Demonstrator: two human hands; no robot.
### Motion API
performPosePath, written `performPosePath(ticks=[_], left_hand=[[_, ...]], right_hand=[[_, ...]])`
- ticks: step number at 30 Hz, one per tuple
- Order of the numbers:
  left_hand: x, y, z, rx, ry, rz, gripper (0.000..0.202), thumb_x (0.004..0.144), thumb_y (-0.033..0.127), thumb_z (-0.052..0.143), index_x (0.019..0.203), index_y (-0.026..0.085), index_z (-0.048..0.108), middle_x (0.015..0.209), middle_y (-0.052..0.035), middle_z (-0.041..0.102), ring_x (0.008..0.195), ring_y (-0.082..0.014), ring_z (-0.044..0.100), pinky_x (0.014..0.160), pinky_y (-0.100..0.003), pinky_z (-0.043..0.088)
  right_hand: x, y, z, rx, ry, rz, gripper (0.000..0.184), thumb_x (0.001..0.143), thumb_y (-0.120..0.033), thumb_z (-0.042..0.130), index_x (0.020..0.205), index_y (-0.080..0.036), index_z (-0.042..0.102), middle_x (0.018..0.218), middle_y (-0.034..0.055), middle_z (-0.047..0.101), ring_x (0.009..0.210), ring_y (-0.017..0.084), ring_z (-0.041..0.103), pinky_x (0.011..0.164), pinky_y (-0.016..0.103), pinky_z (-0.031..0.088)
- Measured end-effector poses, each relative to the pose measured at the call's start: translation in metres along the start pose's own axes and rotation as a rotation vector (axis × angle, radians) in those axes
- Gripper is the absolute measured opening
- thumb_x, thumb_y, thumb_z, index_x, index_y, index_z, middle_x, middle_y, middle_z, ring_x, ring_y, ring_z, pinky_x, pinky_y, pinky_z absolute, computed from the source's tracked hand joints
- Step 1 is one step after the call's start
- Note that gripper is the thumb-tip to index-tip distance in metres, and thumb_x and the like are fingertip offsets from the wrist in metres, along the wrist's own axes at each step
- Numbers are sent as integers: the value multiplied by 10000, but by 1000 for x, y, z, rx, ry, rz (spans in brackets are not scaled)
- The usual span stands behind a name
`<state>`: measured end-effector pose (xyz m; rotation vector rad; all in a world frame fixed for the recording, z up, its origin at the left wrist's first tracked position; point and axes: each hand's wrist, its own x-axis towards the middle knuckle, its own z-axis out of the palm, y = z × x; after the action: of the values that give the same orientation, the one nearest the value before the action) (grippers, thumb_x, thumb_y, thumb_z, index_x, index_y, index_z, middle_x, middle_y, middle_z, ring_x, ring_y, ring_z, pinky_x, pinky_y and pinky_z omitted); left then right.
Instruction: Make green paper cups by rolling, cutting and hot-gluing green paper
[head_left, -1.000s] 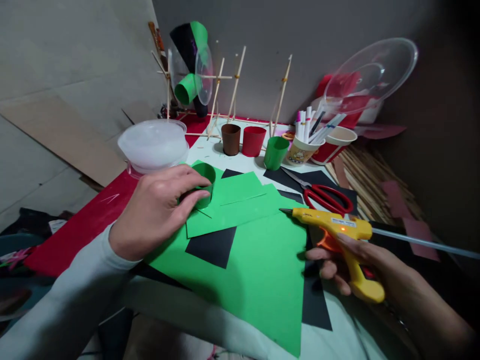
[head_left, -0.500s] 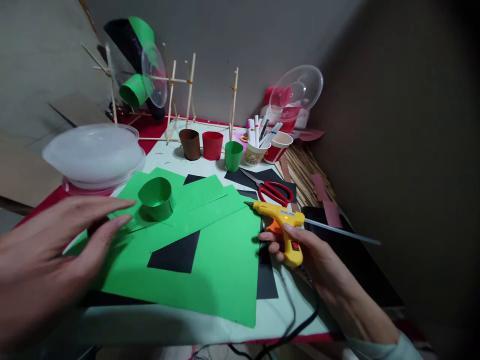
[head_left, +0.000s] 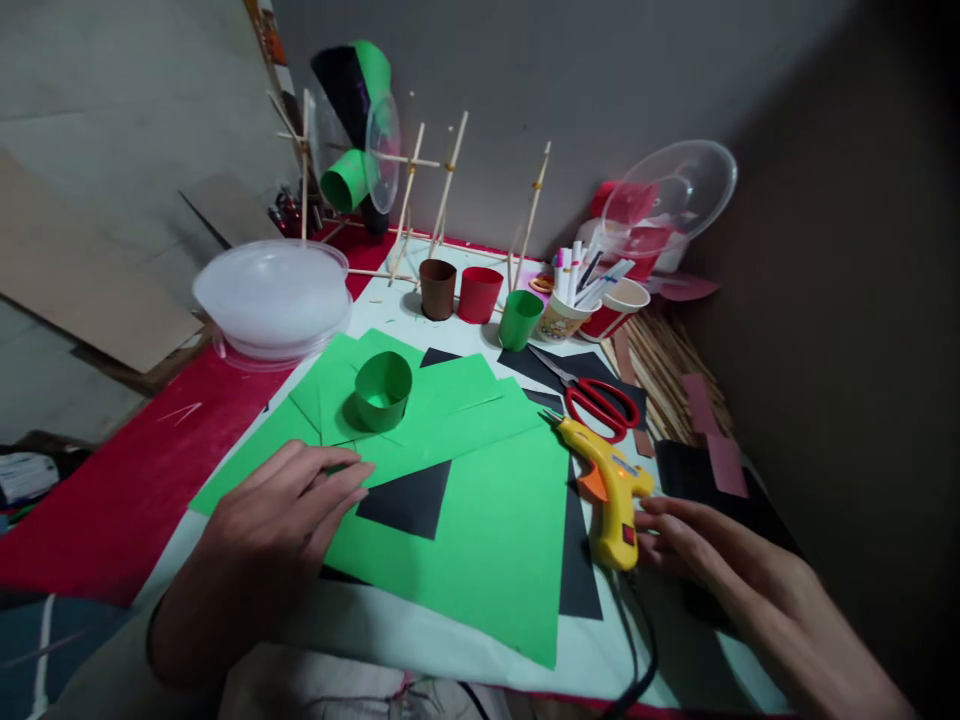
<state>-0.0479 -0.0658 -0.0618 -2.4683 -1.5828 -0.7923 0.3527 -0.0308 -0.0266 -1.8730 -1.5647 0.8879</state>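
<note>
While the table [head_left: 375, 620] fills the near and middle ground, a stick frame [head_left: 451, 170] stands at its far side. Green sheets [head_left: 480, 560] overlap across the middle, with a black piece [head_left: 409, 505] on top. A pale bowl [head_left: 274, 295] sits on the left, farther off than the hands.

The left hand [head_left: 262, 520] is over the near left part of the sheets, fingers loosely bent and tips close together. Nothing shows in it, though I cannot tell whether the fingers pinch anything hidden. The right hand [head_left: 739, 550] is at the near right, fingers loosely extended and not wrapped round anything; they reach the handle of the glue gun [head_left: 619, 500], but I cannot tell whether they touch it. The gun points far left, its nozzle by the sheets' right edge. Just beyond it lie the scissors [head_left: 574, 385], red handles nearest.

On the far part stand a marker cup [head_left: 562, 320] and, left of it, green [head_left: 520, 322], red [head_left: 481, 297] and brown [head_left: 437, 292] cups. The green ring [head_left: 382, 395] stands on the sheets, beyond the left hand and apart from it.
</note>
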Motion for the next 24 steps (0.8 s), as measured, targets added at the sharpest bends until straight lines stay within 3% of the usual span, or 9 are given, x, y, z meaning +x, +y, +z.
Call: performPosePath(ticks=[3, 5, 7, 10, 13, 16, 20, 24], left_hand=[[-3, 2, 2, -5, -30, -15, 245, 1034, 122, 504, 1222, 174, 653, 1128, -95, 690, 984, -245, 604, 873, -422, 490], [-3, 4, 3, 1, -12, -29, 273, 1023, 94, 514, 1245, 176, 651, 1130, -95, 675, 948, -233, 588, 846, -411, 497], [-3, 3, 3, 3, 22, -46, 276, 1010, 73, 528, 1247, 152, 647, 1125, -103, 674, 958, -237, 592, 862, -420, 511], [-2, -4, 3, 30, 89, -89, 257, 996, 62, 548, 1227, 109, 651, 1181, -143, 685, 1019, -275, 612, 913, -476, 529], [-3, -14, 5, 67, 105, -120, 271, 988, 65, 554, 1243, 67, 645, 1258, -186, 694, 1049, -319, 614, 916, -526, 548], [-3, -19, 8, 98, 57, -130, 300, 971, 36, 541, 1250, 50, 653, 1247, -191, 712, 1022, -336, 614, 896, -554, 566], [0, -17, 5, 121, -19, -138, 381, 906, -46, 511, 1239, 57, 665, 1216, -178, 725, 983, -344, 625, 835, -561, 587], [1, -14, 1, 118, -57, -142, 448, 840, -84, 518, 1236, 79, 649, 1198, -160, 727, 909, -330, 614, 744, -537, 590]], right_hand=[[-9, -20, 0, -327, 77, -206, 503, 923, -680, 558, 1090, -254, 767, 981, 85, 844, 824, 302, 816, 645, 349, 657], [-8, -44, 14, -374, 104, -381, 393, 970, -571, 552, 1078, -242, 739, 951, 73, 839, 723, 256, 802, 599, 315, 630], [3, -71, 36, -350, 46, -570, 267, 993, -377, 547, 1101, -196, 710, 945, 81, 832, 693, 224, 792, 613, 300, 609], [32, -107, 70, -313, -118, -758, 250, 971, -200, 538, 1135, -106, 701, 1013, 149, 812, 843, 264, 794, 736, 355, 600], [62, -134, 96, -279, -229, -804, 242, 975, -192, 564, 1161, -123, 702, 1104, 130, 801, 931, 256, 778, 811, 354, 574], [82, -156, 109, -251, -343, -808, 237, 1017, -287, 585, 1173, -147, 694, 1088, 87, 803, 940, 222, 763, 807, 316, 548], [94, -184, 120, -230, -443, -801, 354, 1029, -439, 587, 1199, -146, 692, 1129, 89, 794, 1031, 237, 737, 871, 327, 520], [97, -205, 135, -374, -488, -796, 386, 974, -362, 634, 1276, -124, 665, 1201, 118, 773, 1038, 277, 720, 884, 369, 513]])
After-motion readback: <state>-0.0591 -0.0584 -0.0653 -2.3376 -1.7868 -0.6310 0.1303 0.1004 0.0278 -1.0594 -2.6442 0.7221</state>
